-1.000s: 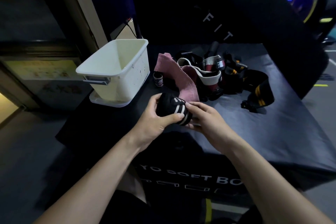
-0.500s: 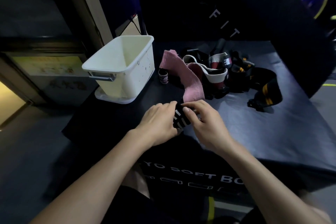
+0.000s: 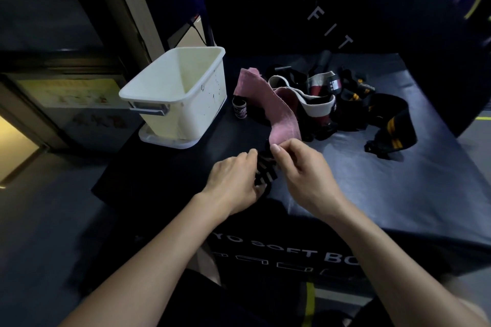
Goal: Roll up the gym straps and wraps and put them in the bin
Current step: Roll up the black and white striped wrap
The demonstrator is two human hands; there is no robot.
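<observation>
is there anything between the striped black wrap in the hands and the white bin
Nothing visible: the black wrap with white stripes, gripped by the left hand and right hand, has only bare dark mat between it and the white plastic bin.

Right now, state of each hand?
Left hand: fingers curled round the black striped wrap.
Right hand: pinching the same wrap.

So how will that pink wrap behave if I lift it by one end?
Likely floppy: the pink wrap drapes in a bend across the pile. Probably light, thin fabric. It may drag neighbouring straps, since it lies against them.
</observation>
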